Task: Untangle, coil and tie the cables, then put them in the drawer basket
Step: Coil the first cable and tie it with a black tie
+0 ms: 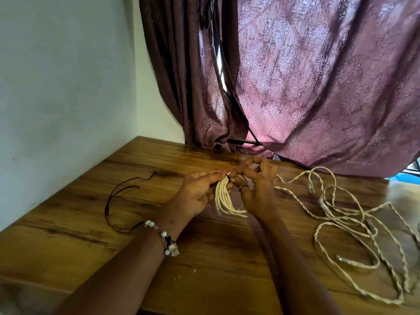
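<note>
Left hand (pixel 200 192) grips coiled cable (pixel 225 198) | right hand (pixel 254 189) pinches dark tie (pixel 228 177) at coil top

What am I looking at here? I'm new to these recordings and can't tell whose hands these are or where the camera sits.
There is no machine: a person wears a camera on the head, looking down at their own hands over a wooden table. The left hand and right hand together hold a coiled cream cable, their fingers pinching a thin dark tie at its top. Right of them lies a tangled twisted cable, still loose. Left lies a spare dark cord. A purple curtain hangs behind.
</note>
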Available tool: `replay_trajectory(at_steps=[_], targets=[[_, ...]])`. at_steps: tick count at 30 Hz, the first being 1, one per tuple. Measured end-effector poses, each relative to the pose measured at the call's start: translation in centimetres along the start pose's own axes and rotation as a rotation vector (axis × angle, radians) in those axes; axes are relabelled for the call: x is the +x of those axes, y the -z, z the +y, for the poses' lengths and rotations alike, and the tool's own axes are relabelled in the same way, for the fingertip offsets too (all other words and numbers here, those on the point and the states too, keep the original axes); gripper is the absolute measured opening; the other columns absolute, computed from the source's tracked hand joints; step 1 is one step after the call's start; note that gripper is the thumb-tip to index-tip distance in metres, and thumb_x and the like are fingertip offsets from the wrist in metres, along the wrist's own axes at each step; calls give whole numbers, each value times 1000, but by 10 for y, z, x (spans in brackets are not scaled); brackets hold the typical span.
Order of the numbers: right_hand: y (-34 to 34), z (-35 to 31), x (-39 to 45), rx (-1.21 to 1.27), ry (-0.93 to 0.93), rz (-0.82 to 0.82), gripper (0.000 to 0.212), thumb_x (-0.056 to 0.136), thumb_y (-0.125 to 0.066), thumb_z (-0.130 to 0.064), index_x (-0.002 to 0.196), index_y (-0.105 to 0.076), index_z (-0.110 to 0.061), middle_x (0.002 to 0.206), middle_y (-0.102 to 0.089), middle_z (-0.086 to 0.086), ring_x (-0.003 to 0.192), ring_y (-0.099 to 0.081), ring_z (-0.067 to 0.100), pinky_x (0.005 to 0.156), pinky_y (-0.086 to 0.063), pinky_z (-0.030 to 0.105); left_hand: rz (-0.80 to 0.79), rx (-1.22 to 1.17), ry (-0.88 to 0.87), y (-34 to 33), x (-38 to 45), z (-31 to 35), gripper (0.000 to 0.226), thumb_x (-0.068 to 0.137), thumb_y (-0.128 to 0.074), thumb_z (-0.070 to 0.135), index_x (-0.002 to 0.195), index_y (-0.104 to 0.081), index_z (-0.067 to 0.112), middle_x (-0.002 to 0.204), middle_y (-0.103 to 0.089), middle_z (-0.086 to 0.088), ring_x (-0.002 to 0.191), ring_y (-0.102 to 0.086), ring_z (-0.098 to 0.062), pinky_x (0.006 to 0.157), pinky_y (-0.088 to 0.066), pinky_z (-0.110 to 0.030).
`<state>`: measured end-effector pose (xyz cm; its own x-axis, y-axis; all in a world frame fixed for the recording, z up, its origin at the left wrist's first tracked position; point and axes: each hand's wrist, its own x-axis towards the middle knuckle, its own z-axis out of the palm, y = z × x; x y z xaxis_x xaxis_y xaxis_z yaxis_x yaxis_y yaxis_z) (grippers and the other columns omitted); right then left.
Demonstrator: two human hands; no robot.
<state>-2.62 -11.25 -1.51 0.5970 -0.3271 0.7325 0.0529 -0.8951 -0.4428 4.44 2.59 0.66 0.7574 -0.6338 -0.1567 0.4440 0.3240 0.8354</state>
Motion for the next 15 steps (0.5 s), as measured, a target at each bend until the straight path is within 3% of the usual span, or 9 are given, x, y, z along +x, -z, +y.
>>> replay_trajectory(at_steps=[2,4,9,12,15], targets=[[0,-2,-1,-49,14,-11,21,75,-66,-16,89,-69,-32,112,-52,2,107,-37,22,84,-36,48,-7,5,-4,0,0,-1,17,81,-68,0,94,-66,-10,74,-71,-21,56,-70,-23,55,-60,-32],[1,-2,-1,-99,41,-22,22,75,-64,-18,92,-69,-30,114,-48,3,105,-38,24,80,-38,49,-9,11,-6,0,0,-2,16,81,-68,1,93,-67,-9,74,-71,-21,56,-70,-23,56,-60,-32],[3,-7,-2,-91,116,17,17,79,-63,-17,95,-69,-22,119,-45,8,105,-28,9,81,-28,32,-10,24,-23,0,1,-2,11,81,-67,1,91,-68,-5,75,-72,-18,59,-70,-22,56,-59,-30],[3,-10,-3,-148,141,10,25,76,-52,-24,97,-66,-22,119,-48,11,103,-30,13,81,-28,36,-25,56,-35,2,1,-3,9,81,-66,2,89,-69,-1,77,-73,-16,62,-71,-22,59,-60,-30],[4,-10,-5,-175,147,-10,34,70,-44,-28,98,-62,-23,117,-49,11,103,-36,23,78,-37,45,-67,77,-49,3,1,-3,7,83,-64,0,87,-69,0,77,-73,-15,63,-71,-21,58,-59,-30]])
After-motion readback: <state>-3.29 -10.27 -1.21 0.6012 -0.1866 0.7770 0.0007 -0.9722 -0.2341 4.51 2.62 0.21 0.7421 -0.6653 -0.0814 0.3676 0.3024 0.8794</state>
